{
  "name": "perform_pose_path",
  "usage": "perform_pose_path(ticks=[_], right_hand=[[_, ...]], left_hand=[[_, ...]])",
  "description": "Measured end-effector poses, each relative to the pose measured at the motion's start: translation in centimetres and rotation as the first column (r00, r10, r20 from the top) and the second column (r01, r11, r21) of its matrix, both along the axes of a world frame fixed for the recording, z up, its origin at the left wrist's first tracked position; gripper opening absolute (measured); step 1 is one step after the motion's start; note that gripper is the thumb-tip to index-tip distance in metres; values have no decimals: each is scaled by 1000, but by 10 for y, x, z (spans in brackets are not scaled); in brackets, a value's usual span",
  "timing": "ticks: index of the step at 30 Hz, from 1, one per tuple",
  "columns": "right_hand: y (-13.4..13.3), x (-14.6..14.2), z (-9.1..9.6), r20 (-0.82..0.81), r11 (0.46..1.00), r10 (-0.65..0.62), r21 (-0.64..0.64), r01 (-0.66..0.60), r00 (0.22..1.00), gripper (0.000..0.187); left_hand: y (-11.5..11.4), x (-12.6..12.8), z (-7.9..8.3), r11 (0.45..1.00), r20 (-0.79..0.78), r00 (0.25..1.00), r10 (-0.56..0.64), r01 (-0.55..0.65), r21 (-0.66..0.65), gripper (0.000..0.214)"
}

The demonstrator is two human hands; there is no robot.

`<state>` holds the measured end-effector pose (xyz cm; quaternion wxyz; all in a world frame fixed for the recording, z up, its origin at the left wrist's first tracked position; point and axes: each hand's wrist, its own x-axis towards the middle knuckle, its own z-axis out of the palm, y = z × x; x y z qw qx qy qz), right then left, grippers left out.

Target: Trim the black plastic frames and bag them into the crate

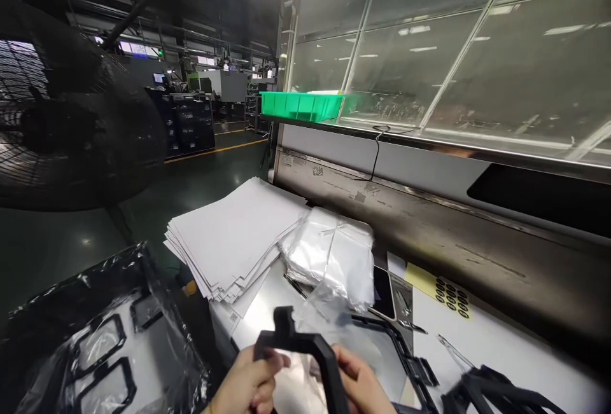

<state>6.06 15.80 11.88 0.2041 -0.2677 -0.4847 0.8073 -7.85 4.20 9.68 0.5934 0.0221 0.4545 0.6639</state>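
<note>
The left hand [251,383] grasps one side of a black frame [296,341] with its fingers curled round the bar, and the right hand [361,385] holds the opposite side, a two-sided grip that probably keeps the piece from twisting. The frame is raised in front of the person, above the near part of the table [513,357], its tab pointing up, perhaps so that its edges show clearly. More black parts [496,393] lie to the right, seemingly within easy reach. At the left, loose frames [128,376] lie flat in a box [153,271] whose plastic lining likely guards them from scratches. The paper [238,229] is stacked beside the plastic bags [334,252], which a tie seems to keep from sliding apart
</note>
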Motion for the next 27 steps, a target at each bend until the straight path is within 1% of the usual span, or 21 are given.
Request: perform_pose_path(ticks=[1, 2, 3, 4, 5, 6, 7, 8, 10, 12, 14, 15, 16, 17, 19, 21, 22, 24, 26, 27], right_hand=[[3, 2, 2, -76, 983, -90, -168, 76, 993, 22], [6, 4, 3, -118, 935, -175, -330, 128, 977, 20], [8, 6, 3, -124, 871, -235, -468, 152, 964, 20], [9, 6, 2, -108, 808, -254, -570, 149, 961, 20], [10, 5, 0, -91, 763, -248, -632, 136, 965, 22], [9, 3, -2, -81, 744, -228, -657, 119, 970, 23], [7, -1, -3, -78, 754, -199, -649, 102, 977, 24], [4, -5, -4, -80, 786, -169, -612, 86, 982, 26], [-6, -17, -2, -92, 877, -99, -478, 43, 991, 32], [-17, -30, 5, -115, 948, 1, -316, -37, 993, 27], [-28, -45, 12, -136, 978, 83, -181, -107, 987, 21], [-32, -53, 14, -139, 982, 105, -139, -125, 985, 21], [-36, -62, 15, -133, 985, 118, -112, -133, 984, 22], [-40, -71, 15, -122, 985, 129, -95, -141, 984, 23], [-49, -90, 13, -95, 983, 163, -70, -170, 982, 25], [-62, -110, 13, -77, 971, 234, -33, -237, 969, 25], [-70, -120, 14, -69, 960, 280, -10, -281, 958, 25], [-87, -137, 19, -49, 918, 396, 44, -394, 917, 24], [-104, -146, 26, -18, 846, 528, 92, -525, 849, 24], [-111, -147, 28, 11, 802, 586, 135, -582, 810, 24]], left_hand=[[-7, -3, -2, 998, -1, 998, 64, -64, -3, 23], [-16, -7, -4, 991, -2, 991, 134, -134, -2, 27], [-24, -11, -6, 980, -4, 980, 201, -201, 1, 30], [-33, -13, -9, 967, -5, 967, 255, -255, 5, 32], [-42, -15, -11, 954, -4, 954, 298, -298, 7, 32], [-51, -15, -14, 945, -2, 945, 327, -327, 4, 31], [-59, -15, -16, 937, -1, 937, 349, -349, -2, 29], [-67, -15, -18, 930, -1, 930, 367, -367, -9, 28], [-84, -15, -21, 914, -13, 914, 405, -405, -16, 26], [-103, -18, -20, 907, -31, 907, 420, -421, -11, 25], [-127, -24, -14, 929, -42, 928, 370, -370, 7, 28], [-139, -28, -10, 950, -46, 949, 313, -312, 12, 35], [-150, -33, -5, 969, -77, 966, 248, -247, 24, 39], [-160, -38, 1, 983, -125, 976, 180, -181, 2, 40], [-175, -50, 12, 994, -231, 971, 65, -83, -69, 40], [-182, -62, 19, 992, -303, 953, -6, -32, -121, 45], [-183, -67, 19, 992, -324, 946, -25, -16, -124, 51], [-181, -78, 12, 994, -341, 939, -36, -2, -112, 63], [-178, -89, -4, 996, -348, 937, -32, 3, -84, 70], [-178, -96, -13, 998, -345, 938, -31, 14, -53, 69]])
